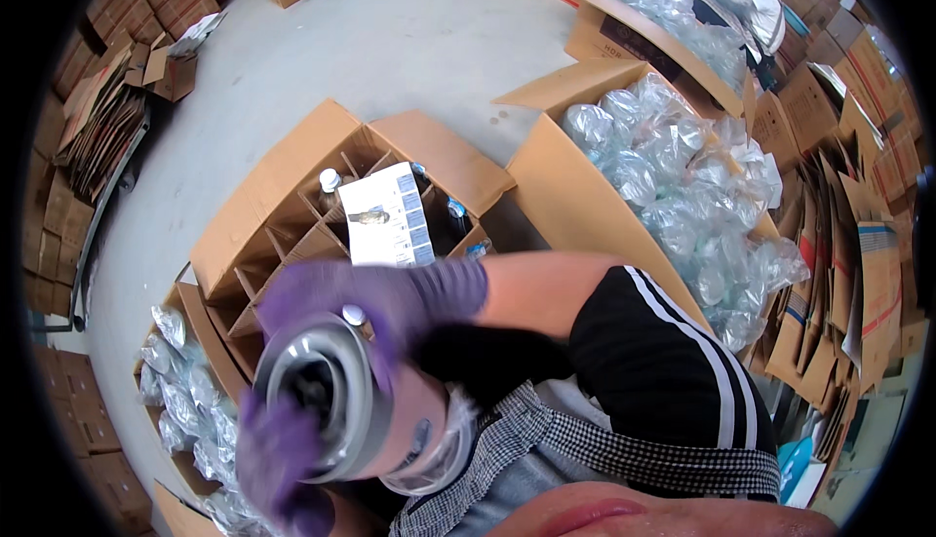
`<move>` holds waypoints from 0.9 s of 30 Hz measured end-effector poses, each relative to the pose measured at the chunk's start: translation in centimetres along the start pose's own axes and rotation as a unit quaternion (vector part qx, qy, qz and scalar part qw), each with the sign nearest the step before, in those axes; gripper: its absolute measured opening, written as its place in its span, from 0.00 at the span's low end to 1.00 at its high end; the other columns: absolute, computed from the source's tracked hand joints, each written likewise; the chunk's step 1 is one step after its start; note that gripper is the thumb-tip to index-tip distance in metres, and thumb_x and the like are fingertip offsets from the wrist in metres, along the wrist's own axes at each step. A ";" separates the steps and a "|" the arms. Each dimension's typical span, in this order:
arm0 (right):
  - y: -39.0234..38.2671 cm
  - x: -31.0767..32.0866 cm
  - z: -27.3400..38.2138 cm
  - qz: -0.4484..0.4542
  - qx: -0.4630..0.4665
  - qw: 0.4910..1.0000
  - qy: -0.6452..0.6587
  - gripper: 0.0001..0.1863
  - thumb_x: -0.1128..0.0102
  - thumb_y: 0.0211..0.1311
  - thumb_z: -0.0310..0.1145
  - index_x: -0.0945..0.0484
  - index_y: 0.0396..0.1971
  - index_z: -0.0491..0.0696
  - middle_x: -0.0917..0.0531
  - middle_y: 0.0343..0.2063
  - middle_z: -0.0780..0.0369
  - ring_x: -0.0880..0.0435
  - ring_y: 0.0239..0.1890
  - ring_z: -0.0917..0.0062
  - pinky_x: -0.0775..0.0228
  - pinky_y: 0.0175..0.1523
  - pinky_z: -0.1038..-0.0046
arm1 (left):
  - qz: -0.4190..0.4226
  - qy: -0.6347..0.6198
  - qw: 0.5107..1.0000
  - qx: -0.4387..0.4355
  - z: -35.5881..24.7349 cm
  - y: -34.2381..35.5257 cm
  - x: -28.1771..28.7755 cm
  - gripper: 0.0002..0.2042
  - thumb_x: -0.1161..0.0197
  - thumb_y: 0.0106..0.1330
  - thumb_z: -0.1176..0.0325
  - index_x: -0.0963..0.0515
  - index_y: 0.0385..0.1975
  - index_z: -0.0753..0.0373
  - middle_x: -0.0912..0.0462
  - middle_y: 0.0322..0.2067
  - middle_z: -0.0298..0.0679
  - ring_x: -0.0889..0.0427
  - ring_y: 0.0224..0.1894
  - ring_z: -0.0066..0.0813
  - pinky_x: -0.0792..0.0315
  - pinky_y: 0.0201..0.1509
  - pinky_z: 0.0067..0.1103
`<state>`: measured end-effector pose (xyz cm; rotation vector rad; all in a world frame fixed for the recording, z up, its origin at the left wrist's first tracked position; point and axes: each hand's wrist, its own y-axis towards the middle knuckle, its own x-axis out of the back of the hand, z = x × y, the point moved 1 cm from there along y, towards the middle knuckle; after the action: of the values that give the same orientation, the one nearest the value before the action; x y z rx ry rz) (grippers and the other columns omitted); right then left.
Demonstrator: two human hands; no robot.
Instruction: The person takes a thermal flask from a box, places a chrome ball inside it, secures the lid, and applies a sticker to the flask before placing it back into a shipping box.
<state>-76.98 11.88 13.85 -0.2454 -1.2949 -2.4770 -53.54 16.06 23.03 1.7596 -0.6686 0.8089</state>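
Close to my chest is a pink cylindrical container with a wide grey rim and a dark opening. Clear plastic film bunches round its lower end. My right hand, in a purple glove and blurred, curls over its far side. Also gloved in purple, my left hand closes on the rim from the left; motion smears its fingers. Beyond them stands an open carton with cardboard dividers. In it is a white-capped bottle, and a white sheet of labels lies over the compartments.
A large carton of plastic-wrapped items stands at right, another at lower left. Flattened cardboard is stacked at far left and more at right. Another person is at the far right. Grey floor stretches beyond.
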 end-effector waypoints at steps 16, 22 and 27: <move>-3.7 1.5 4.1 -0.168 -0.216 0.957 0.102 0.58 0.42 0.62 0.71 0.50 0.77 0.42 0.45 0.77 0.50 0.48 0.79 0.61 0.54 0.80 0.60 | -0.004 0.327 0.940 0.093 2.2 -6.3 4.0 0.18 0.32 0.61 0.52 0.21 0.34 0.63 0.18 0.32 0.41 0.17 0.36 0.36 0.24 0.40 0.32; 1.0 0.4 6.0 -0.077 -0.121 0.986 0.089 0.49 0.36 0.61 0.67 0.35 0.69 0.43 0.31 0.67 0.52 0.32 0.69 0.68 0.38 0.71 0.64 | 0.157 -0.195 0.968 0.001 4.6 1.8 2.0 0.47 0.49 0.68 0.29 0.34 0.69 0.73 0.31 0.67 0.61 0.30 0.71 0.52 0.38 0.74 0.38; 9.7 2.5 -2.3 -0.274 -0.323 0.905 0.047 0.31 0.57 0.78 0.62 0.27 0.29 0.48 0.24 0.24 0.62 0.29 0.29 0.79 0.32 0.43 0.71 | -0.141 -0.590 0.707 0.364 15.8 -2.4 -2.8 0.44 0.46 0.70 0.33 0.39 0.72 0.68 0.32 0.70 0.49 0.31 0.70 0.47 0.37 0.75 0.43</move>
<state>-75.75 4.35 20.74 0.1121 -0.4885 -3.2915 -50.22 1.95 15.80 3.0039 -0.8812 -0.5297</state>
